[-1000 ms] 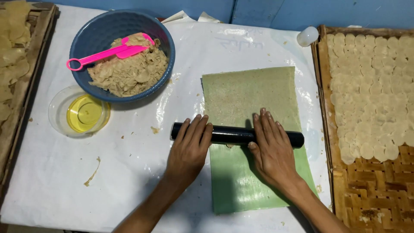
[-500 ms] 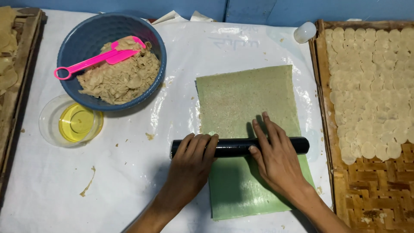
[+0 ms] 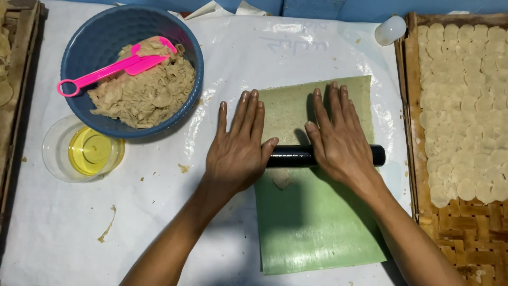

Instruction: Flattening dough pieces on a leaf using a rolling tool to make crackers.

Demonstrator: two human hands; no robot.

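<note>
- White plastic sheeting (image 3: 159,222) covers the tabletop, smeared and dotted with dough crumbs, with a blue wall along the far edge.
- At the middle lies a green sheet (image 3: 317,222), and across it a black rolling pin (image 3: 296,155), its right end showing past the hand.
- Both hands press flat on the pin, fingers stretched out: the left hand (image 3: 238,148) and the right hand (image 3: 341,140) have no clenched grip, only open palms bearing down.
- A small bit of dough (image 3: 282,181) peeks out just under the pin.
- Far left, a blue bowl (image 3: 84,47) holds tan dough with a pink spatula (image 3: 114,66) resting on it.
- Just beside it, a clear cup (image 3: 58,153) holds yellow oil.
- Right edge: a woven tray (image 3: 465,238) carries rows of pale rounds (image 3: 465,106), with a white bottle cap (image 3: 390,30) near its far corner.
- Bare sheeting lies open at near left.
</note>
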